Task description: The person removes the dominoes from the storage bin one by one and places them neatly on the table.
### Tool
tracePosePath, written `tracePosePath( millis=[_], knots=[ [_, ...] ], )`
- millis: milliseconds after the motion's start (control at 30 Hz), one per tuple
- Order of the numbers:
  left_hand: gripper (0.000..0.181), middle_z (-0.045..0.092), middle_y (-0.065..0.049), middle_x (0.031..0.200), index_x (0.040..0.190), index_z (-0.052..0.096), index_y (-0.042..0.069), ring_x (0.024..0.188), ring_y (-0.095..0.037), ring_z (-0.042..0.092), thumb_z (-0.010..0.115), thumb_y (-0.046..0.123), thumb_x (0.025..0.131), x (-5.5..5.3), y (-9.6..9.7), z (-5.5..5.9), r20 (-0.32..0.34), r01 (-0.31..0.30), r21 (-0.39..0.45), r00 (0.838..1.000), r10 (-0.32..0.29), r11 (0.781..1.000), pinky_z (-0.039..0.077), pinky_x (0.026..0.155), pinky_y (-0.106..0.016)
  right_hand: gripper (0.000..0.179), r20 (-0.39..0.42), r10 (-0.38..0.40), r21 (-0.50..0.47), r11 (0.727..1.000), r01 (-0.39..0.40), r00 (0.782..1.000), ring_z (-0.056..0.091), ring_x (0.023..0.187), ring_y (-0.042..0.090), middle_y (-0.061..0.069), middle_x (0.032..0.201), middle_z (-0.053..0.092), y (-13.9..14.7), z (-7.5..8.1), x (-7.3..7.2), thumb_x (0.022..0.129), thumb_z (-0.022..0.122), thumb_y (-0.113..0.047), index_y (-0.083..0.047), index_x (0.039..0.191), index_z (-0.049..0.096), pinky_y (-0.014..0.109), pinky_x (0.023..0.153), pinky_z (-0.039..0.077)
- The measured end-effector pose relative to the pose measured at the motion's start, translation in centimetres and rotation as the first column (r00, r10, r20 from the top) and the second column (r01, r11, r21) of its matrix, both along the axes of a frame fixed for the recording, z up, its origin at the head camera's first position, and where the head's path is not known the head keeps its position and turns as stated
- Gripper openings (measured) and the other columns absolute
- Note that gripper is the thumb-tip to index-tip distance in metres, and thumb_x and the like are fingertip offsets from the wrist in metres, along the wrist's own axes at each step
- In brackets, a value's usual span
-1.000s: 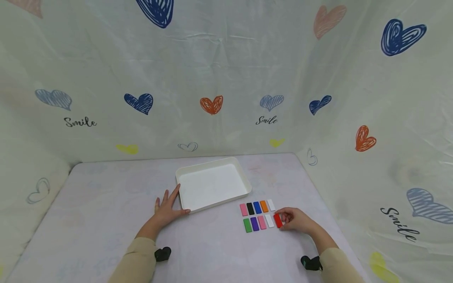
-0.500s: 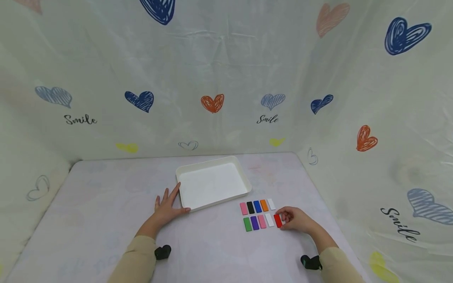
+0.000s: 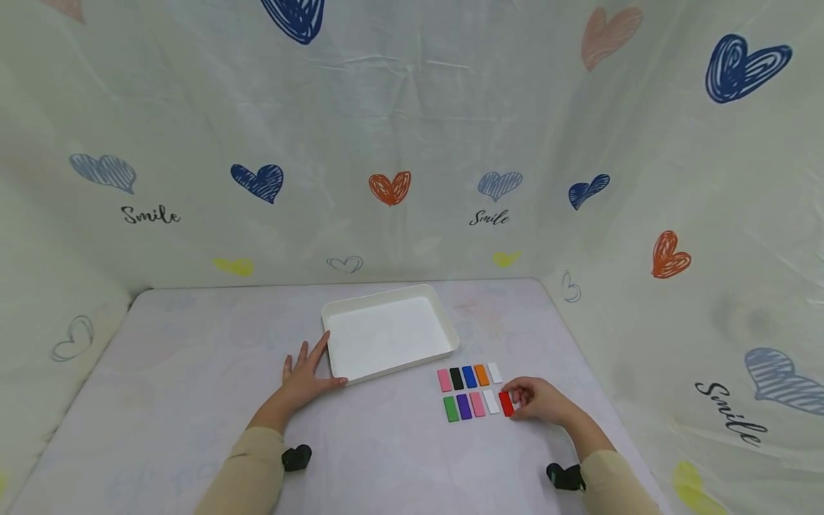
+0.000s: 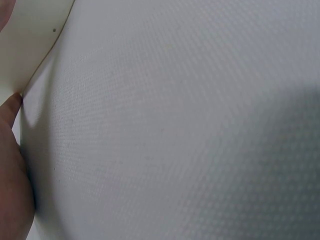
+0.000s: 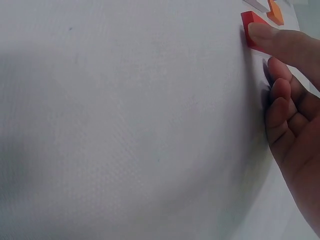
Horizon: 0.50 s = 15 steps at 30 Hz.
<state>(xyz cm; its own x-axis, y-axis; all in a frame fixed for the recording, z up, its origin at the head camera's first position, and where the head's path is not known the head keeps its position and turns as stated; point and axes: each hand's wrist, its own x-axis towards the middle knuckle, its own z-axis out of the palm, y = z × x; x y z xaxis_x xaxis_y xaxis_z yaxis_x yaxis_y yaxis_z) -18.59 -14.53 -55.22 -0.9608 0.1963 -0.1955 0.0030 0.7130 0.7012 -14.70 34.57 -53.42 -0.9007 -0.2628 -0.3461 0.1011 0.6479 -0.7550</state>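
My right hand [image 3: 544,401] pinches a small red rectangular block [image 3: 506,404] between thumb and index finger, at the right end of the nearer of two rows of blocks. The right wrist view shows the thumb pressed against the end of this red block [image 5: 248,31], the other fingers curled beneath. On the left, my left hand [image 3: 301,388] lies with fingers spread, its index finger and thumb touching the near left corner of a shallow white tray [image 3: 389,336]. Only part of that hand [image 4: 15,175] and the tray's wall [image 4: 37,35] appear in the left wrist view.
The farther row has pink [image 3: 445,380], black [image 3: 456,378], blue [image 3: 469,377], orange [image 3: 481,375] and white [image 3: 494,373] blocks. Green [image 3: 450,408], purple [image 3: 463,406], pink [image 3: 477,404] and white [image 3: 491,401] ones share the red block's row. A heart-printed curtain [image 3: 412,129] surrounds the table [image 3: 193,343].
The head view shifts slightly. Both hands, the tray and the blocks stay where they were, the right fingers still on the red block.
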Motion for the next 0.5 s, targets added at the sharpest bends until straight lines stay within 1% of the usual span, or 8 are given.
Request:
tracePosePath(
  millis=[133, 333, 500],
  knots=[
    [0.112, 0.016, -0.022, 0.159, 0.157, 0.011, 0.013, 0.144, -0.046, -0.003, 0.08, 0.049, 0.075, 0.02, 0.05, 0.16, -0.004, -0.001, -0.001, 1.0, 0.001, 1.0, -0.013, 0.111, -0.061, 0.042, -0.029, 0.0, 0.03, 1.0, 0.001, 1.0, 0.049, 0.08, 0.021, 0.005, 0.082, 0.052, -0.19, -0.06, -0.11, 0.074, 0.085, -0.01, -0.007, 0.112, 0.068, 0.023, 0.061, 0.047],
    [0.113, 0.017, -0.021, 0.159, 0.157, 0.011, 0.013, 0.144, -0.046, -0.003, 0.08, 0.048, 0.075, -0.06, 0.07, 0.03, -0.004, -0.005, -0.004, 1.0, 0.005, 1.0, -0.013, 0.111, -0.061, 0.042, -0.042, -0.01, 0.045, 0.999, 0.012, 0.999, 0.049, 0.078, 0.02, 0.004, 0.08, 0.052, -0.25, -0.09, -0.11, 0.075, 0.084, -0.011, -0.007, 0.114, 0.069, 0.023, 0.06, 0.045],
    [0.113, 0.015, -0.021, 0.159, 0.157, 0.011, 0.014, 0.145, -0.046, -0.003, 0.08, 0.049, 0.075, -0.09, 0.0, -0.13, -0.002, -0.006, -0.006, 1.0, 0.006, 1.0, -0.012, 0.111, -0.06, 0.042, -0.044, -0.015, 0.051, 0.999, 0.017, 0.999, 0.049, 0.077, 0.02, 0.003, 0.08, 0.053, -0.27, -0.14, -0.11, 0.076, 0.084, -0.012, -0.007, 0.115, 0.07, 0.023, 0.059, 0.044]
  ],
)
